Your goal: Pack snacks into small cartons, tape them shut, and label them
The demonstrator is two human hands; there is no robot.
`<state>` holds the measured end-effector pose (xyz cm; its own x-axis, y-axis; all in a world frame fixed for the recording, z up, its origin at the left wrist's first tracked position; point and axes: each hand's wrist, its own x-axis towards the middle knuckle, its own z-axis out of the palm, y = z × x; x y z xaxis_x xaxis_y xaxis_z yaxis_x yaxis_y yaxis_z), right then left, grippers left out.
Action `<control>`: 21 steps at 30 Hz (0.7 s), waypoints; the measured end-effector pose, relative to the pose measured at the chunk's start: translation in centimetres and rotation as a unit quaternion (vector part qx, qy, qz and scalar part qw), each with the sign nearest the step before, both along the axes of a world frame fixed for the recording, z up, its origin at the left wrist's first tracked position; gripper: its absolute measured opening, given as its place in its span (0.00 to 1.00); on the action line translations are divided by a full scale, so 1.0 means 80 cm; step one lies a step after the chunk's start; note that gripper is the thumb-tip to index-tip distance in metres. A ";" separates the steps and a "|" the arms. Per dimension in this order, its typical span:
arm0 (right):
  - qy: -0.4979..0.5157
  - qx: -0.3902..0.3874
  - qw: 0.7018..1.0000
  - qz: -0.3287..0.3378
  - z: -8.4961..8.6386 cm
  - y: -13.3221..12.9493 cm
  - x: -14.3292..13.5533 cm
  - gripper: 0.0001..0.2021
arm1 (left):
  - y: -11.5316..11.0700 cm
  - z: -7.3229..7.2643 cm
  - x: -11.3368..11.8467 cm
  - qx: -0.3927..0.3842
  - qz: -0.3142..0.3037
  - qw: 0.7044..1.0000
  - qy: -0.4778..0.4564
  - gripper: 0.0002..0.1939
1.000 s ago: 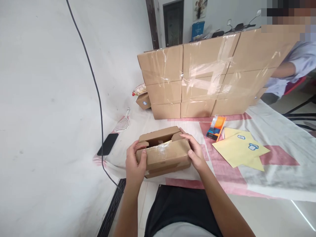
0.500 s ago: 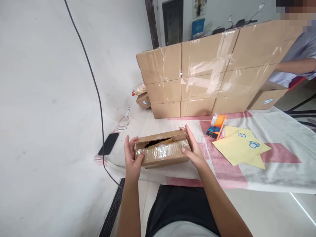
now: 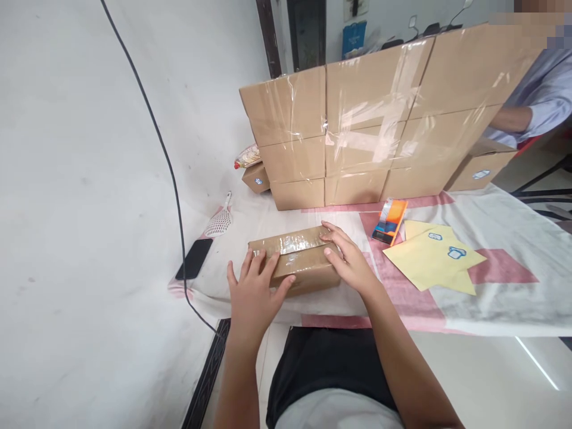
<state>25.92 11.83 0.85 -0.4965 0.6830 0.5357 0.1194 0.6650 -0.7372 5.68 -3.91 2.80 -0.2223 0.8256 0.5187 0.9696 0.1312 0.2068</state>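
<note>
A small cardboard box (image 3: 308, 275) with shiny clear tape on its top flaps (image 3: 292, 243) lies near the table's front edge. Both flaps are folded down and hide what is inside. My left hand (image 3: 254, 283) rests over the box's left end, its fingers spread on the top and its thumb against the near side. At the other end, my right hand (image 3: 351, 259) lies on the flaps with fingers stretched out and thumb apart. Neither hand is wrapped round the box.
Taped cardboard boxes (image 3: 366, 128) form a wall behind. Yellow papers (image 3: 424, 262) and an orange-and-blue packet (image 3: 389, 221) lie right. A black phone (image 3: 194, 259) and a white perforated scoop (image 3: 218, 223) lie left, by a hanging cable (image 3: 156, 125). Another person's arm (image 3: 513, 119) shows at the right.
The box's top flaps have gone from raised, with dark and yellow contents showing, to folded down. My hands have moved from gripping the box's ends to lying on its top.
</note>
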 end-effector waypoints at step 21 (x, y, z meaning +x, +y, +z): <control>0.132 -0.142 0.889 -0.415 -0.047 0.094 0.119 0.25 | 0.053 0.011 -0.008 -0.078 0.014 0.995 0.066 0.31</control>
